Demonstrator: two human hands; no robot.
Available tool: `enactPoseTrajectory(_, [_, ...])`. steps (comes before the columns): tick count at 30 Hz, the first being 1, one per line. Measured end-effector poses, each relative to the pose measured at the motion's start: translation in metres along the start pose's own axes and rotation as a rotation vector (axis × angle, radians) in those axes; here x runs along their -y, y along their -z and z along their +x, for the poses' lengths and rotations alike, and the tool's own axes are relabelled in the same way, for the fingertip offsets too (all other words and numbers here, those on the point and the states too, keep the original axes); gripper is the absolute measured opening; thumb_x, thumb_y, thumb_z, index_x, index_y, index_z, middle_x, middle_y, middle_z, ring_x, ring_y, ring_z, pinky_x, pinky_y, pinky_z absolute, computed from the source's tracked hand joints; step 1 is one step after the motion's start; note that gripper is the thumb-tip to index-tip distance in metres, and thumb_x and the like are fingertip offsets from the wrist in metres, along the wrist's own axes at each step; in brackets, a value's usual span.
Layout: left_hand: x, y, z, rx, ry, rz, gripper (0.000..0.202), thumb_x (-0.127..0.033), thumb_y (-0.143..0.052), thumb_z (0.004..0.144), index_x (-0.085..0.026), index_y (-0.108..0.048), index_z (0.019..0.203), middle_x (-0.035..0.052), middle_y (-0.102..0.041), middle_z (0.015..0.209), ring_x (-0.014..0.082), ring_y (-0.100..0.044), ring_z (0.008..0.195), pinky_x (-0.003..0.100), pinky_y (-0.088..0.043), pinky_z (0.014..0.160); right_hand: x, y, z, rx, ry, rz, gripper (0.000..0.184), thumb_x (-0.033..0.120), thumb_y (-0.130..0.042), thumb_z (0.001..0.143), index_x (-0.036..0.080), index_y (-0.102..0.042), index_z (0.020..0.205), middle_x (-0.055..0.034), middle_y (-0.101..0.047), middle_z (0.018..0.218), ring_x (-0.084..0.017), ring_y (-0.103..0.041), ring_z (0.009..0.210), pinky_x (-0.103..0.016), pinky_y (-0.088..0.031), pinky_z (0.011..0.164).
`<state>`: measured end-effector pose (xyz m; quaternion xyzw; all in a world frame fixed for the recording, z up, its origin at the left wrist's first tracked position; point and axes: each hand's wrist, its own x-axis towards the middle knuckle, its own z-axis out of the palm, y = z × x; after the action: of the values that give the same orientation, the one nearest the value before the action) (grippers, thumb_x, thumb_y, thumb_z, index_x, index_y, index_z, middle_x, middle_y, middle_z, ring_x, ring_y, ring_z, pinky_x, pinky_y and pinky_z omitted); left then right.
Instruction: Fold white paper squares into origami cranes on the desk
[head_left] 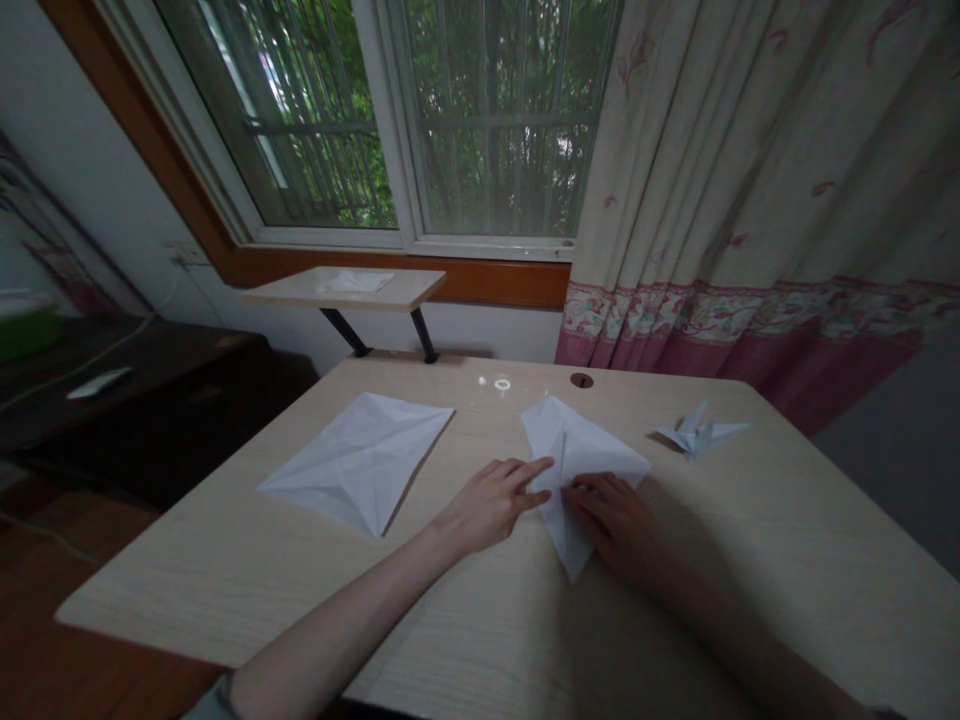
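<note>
A partly folded sheet of white paper (592,450) lies on the table under both of my hands, a flap turned in along its left side and a point facing me. My left hand (491,505) rests on its left edge with the index and middle fingers stretched apart. On the paper's lower middle, my right hand (619,520) has its fingers bent and drawn together at the flap's edge; its thumb is mostly hidden. A folded paper crane (696,436) sits to the right, touched by neither hand. Left of my hands lies a creased, opened-out white sheet (360,460).
The pale wooden table (465,620) has a round cable hole (582,381) at its back edge. A small raised shelf (285,288) at the back left holds another white paper (360,282). Behind stand a window and a patterned curtain (705,220); a dark cabinet (187,350) is at left.
</note>
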<state>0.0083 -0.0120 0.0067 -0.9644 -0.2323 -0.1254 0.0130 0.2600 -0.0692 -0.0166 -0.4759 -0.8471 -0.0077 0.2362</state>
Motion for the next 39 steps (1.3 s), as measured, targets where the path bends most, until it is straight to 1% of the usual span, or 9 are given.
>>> enactPoseTrajectory(3, [-0.0013,0.0024,0.0007,0.009,0.006,0.001,0.048,-0.006,-0.056,0.087,-0.024,-0.061,0.131,0.0071,-0.038,0.157,0.0277,-0.052,0.124,0.044,-0.05,0.099,-0.0008,0.0011,0.0006,0.006,-0.015,0.01,0.035,0.015,-0.044,0.097,0.025,-0.069,0.118,-0.0098,-0.069,0.115,-0.024,-0.063,0.107,-0.043,-0.053,0.093])
enactPoseTrajectory(6, [-0.0018,0.0032,0.0006,0.006,0.005,-0.004,0.046,-0.007,-0.056,0.088,-0.025,-0.062,0.131,0.0074,-0.039,0.156,0.0277,-0.052,0.125,0.044,-0.05,0.098,-0.0005,0.0025,0.0008,0.015,-0.012,0.026,0.034,0.015,-0.046,0.096,0.025,-0.069,0.12,-0.0098,-0.068,0.115,-0.024,-0.063,0.107,-0.043,-0.053,0.093])
enactPoseTrajectory(12, [-0.0022,0.0024,-0.001,-0.045,0.025,-0.038,0.037,-0.01,-0.054,0.092,-0.024,-0.064,0.125,0.0074,-0.045,0.152,0.0257,-0.054,0.124,0.042,-0.049,0.097,-0.0019,0.0015,0.0004,0.0,-0.011,0.052,0.035,0.016,-0.046,0.097,0.028,-0.068,0.122,-0.0087,-0.068,0.117,-0.024,-0.063,0.108,-0.043,-0.053,0.095])
enactPoseTrajectory(18, [-0.0002,0.0009,-0.0011,-0.108,0.099,-0.114,0.027,-0.012,-0.054,0.09,-0.02,-0.068,0.111,0.008,-0.056,0.139,0.0234,-0.06,0.11,0.039,-0.05,0.094,-0.0033,-0.0001,0.0011,0.02,0.003,0.093,0.036,0.014,-0.047,0.096,0.026,-0.068,0.122,-0.0083,-0.068,0.123,-0.023,-0.062,0.113,-0.043,-0.053,0.098])
enactPoseTrajectory(23, [-0.0007,0.0011,0.0002,-0.145,0.15,-0.117,0.019,-0.018,-0.053,0.092,-0.018,-0.064,0.107,0.0086,-0.06,0.131,0.0219,-0.061,0.104,0.037,-0.05,0.09,-0.0054,-0.004,-0.0008,0.038,0.0,0.097,0.037,0.016,-0.046,0.097,0.027,-0.067,0.126,-0.0077,-0.066,0.13,-0.023,-0.06,0.119,-0.044,-0.051,0.103])
enactPoseTrajectory(26, [-0.0021,0.0027,0.0009,-0.144,0.199,-0.097,0.016,-0.021,-0.053,0.093,-0.018,-0.06,0.108,0.0082,-0.062,0.124,0.0223,-0.061,0.104,0.036,-0.05,0.089,-0.0052,-0.0028,-0.0001,0.046,0.012,0.094,0.037,0.018,-0.046,0.097,0.028,-0.066,0.128,-0.0069,-0.066,0.131,-0.023,-0.06,0.12,-0.045,-0.052,0.103])
enactPoseTrajectory(30, [-0.0021,0.0045,0.0015,-0.137,0.242,-0.059,0.009,-0.025,-0.055,0.095,-0.019,-0.058,0.102,0.0062,-0.064,0.115,0.0218,-0.061,0.101,0.035,-0.049,0.086,-0.0023,0.0009,0.0024,0.053,0.027,0.093,0.038,0.018,-0.046,0.097,0.027,-0.066,0.128,-0.0069,-0.066,0.131,-0.023,-0.06,0.12,-0.043,-0.052,0.103])
enactPoseTrajectory(35, [-0.0005,0.0046,0.0026,-0.146,0.285,-0.027,0.01,-0.029,-0.055,0.097,-0.019,-0.058,0.096,0.0052,-0.064,0.106,0.0205,-0.061,0.095,0.033,-0.049,0.08,-0.0018,-0.0023,0.0002,0.075,0.011,0.085,0.038,0.02,-0.047,0.097,0.028,-0.064,0.13,-0.0067,-0.064,0.135,-0.023,-0.059,0.123,-0.046,-0.05,0.105])
enactPoseTrajectory(39, [0.0001,0.0033,0.003,-0.134,0.304,0.002,0.014,-0.032,-0.055,0.098,-0.019,-0.058,0.095,0.0053,-0.064,0.105,0.021,-0.06,0.094,0.033,-0.048,0.079,-0.0025,-0.0057,-0.0026,0.068,0.013,0.079,0.04,0.02,-0.046,0.097,0.029,-0.063,0.132,-0.0064,-0.063,0.136,-0.023,-0.058,0.125,-0.047,-0.049,0.106])
